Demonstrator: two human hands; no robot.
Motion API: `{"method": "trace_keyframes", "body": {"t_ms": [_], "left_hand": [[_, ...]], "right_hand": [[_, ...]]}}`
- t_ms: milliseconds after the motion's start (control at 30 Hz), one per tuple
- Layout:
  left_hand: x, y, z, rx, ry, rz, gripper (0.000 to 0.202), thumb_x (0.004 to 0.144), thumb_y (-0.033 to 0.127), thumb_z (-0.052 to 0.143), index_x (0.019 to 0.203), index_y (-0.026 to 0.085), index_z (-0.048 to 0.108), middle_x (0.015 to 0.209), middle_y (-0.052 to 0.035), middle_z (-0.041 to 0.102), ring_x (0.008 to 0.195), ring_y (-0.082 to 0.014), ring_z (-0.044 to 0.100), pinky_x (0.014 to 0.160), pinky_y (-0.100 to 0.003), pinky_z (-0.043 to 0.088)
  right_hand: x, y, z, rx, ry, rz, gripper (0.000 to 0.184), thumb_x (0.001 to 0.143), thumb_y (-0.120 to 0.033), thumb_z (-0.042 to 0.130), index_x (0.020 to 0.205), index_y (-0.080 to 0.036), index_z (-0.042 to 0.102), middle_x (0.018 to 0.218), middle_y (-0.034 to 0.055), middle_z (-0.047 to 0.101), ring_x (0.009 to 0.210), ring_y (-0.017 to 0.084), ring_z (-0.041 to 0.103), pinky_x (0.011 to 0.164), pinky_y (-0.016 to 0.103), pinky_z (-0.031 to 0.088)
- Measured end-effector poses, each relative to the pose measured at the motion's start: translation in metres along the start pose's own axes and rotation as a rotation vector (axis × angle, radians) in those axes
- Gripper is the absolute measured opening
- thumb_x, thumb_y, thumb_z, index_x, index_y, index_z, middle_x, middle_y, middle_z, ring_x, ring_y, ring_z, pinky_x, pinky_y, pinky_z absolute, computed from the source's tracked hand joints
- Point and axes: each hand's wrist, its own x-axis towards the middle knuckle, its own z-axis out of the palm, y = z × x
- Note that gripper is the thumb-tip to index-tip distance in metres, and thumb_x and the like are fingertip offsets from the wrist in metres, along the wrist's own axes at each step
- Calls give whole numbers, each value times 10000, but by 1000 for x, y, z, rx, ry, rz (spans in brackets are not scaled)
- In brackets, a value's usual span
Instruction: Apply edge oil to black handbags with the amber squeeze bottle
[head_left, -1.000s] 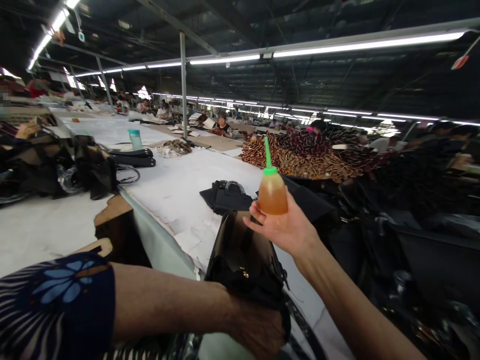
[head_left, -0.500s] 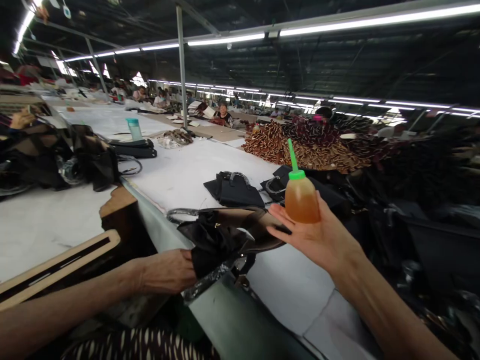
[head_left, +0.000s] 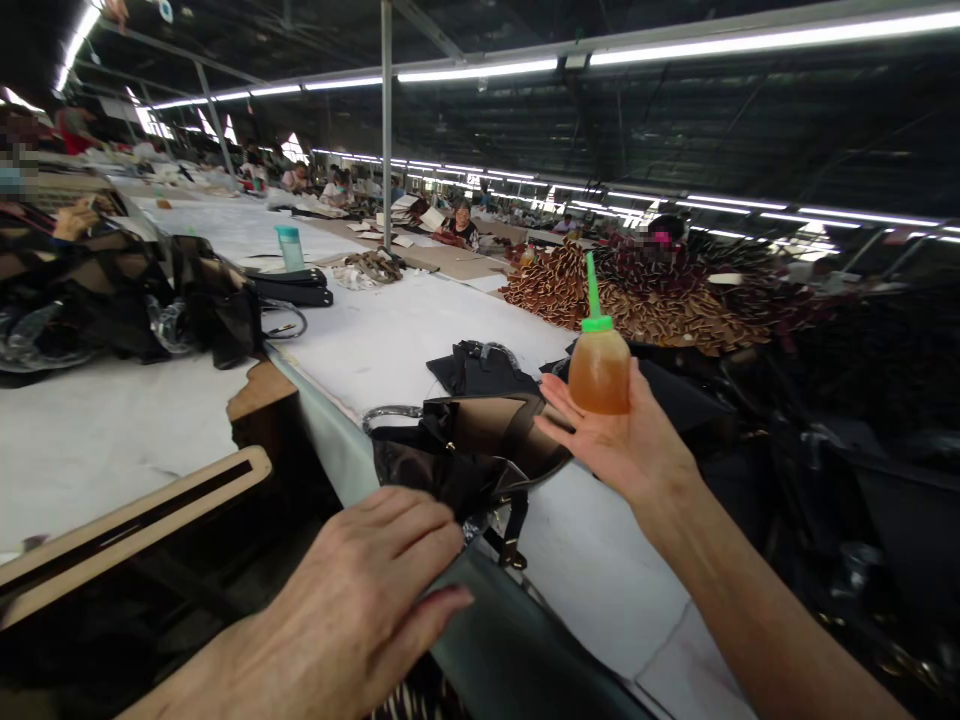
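A squeeze bottle (head_left: 600, 372) of amber liquid, with a green cap and long nozzle, stands upright in my right hand (head_left: 622, 440). It rests on the palm with the fingers stretched out to the left. My left hand (head_left: 382, 575) is back up, in front of the near side of a black handbag (head_left: 491, 455). Its thumb is apart from the fingers, and I see nothing in it; the fingertips are partly hidden. The handbag lies gaping at the table edge, its tan lining showing, with a plastic-wrapped handle and a dangling strap.
More black bags (head_left: 480, 368) lie on the white table (head_left: 420, 320) beyond. A teal-lidded bottle (head_left: 289, 250) stands near black straps. Brown pieces (head_left: 660, 300) are heaped at right. At left are piled bags (head_left: 202, 300), a wooden slotted frame (head_left: 142, 520) and a co-worker's hand (head_left: 75, 218).
My left hand has let go of the handbag's black cloth and come nearer the camera. The right hand still carries the squeeze bottle. The view has shifted slightly.
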Motion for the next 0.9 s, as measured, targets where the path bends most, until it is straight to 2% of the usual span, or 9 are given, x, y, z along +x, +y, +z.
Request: {"method": "trace_keyframes", "body": {"t_ms": [67, 100, 200, 267, 467, 567, 667, 800, 900], "left_hand": [[32, 10, 13, 78, 15, 96, 318, 863, 291, 533, 1144, 143, 537, 1185, -122, 593, 1121, -251, 520, 968, -387, 393], [47, 10, 22, 114, -30, 66, 360, 840, 326, 568, 1141, 131, 536, 1201, -137, 582, 1129, -273, 514, 977, -416, 384], [80, 1, 47, 165, -271, -126, 256, 849, 396, 549, 904, 154, 610, 927, -88, 668, 855, -264, 625, 782, -399, 470], [89, -8, 55, 159, -388, -143, 284, 890, 405, 482, 787, 172, 608, 819, -50, 663, 741, -229, 632, 671, -337, 458], [83, -24, 39, 79, -342, 297, 298, 929, 366, 426, 738, 183, 564, 733, -8, 604, 719, -153, 572, 692, -280, 372], [77, -26, 26, 63, -390, 334, 264, 912, 364, 470, 744, 191, 577, 725, 0, 592, 730, -143, 557, 729, -281, 358], [66, -30, 18, -20, -399, 236, 242, 888, 407, 506, 800, 211, 614, 802, 5, 604, 788, -139, 563, 754, -265, 364], [45, -40, 17, -269, -188, -111, 361, 847, 500, 527, 1034, 203, 608, 945, -17, 612, 827, -149, 567, 730, -237, 405], [37, -44, 21, -335, 9, -392, 345, 911, 433, 421, 837, 167, 628, 807, -12, 607, 743, -142, 555, 690, -241, 415]], "right_hand": [[0, 0, 0, 1, -8, 8, 576, 886, -609, 342, 1224, -180, 527, 1124, 201, 623, 1157, 243, 522, 1011, 564, 266], [0, 0, 0, -2, -9, 14, 567, 888, -608, 341, 1221, -188, 526, 1131, 194, 622, 1160, 240, 520, 1013, 562, 265], [-5, -2, -4, -18, -12, 21, 533, 895, -592, 350, 1212, -199, 524, 1144, 185, 618, 1164, 239, 517, 1005, 558, 283], [-11, -6, -9, -17, -19, 31, 521, 896, -581, 364, 1198, -191, 534, 1151, 188, 614, 1169, 244, 512, 1001, 558, 293], [-32, -15, -14, -10, -11, 113, 500, 881, -587, 405, 1114, -188, 594, 1164, 184, 609, 1135, 287, 537, 989, 564, 313], [-42, -11, -9, -37, -34, 165, 515, 894, -565, 399, 1162, -164, 577, 1155, 200, 609, 1119, 290, 549, 989, 560, 317], [-46, -6, -5, -50, -63, 170, 501, 907, -542, 394, 1216, -177, 546, 1153, 204, 608, 1134, 275, 540, 985, 563, 319], [-37, -4, -7, -54, -52, 49, 481, 894, -538, 434, 1225, -209, 548, 1187, 181, 594, 1134, 272, 541, 966, 558, 346], [-30, -6, -9, -34, -28, 33, 482, 897, -516, 435, 1216, -175, 555, 1186, 212, 584, 1114, 295, 553, 920, 568, 386]]}}
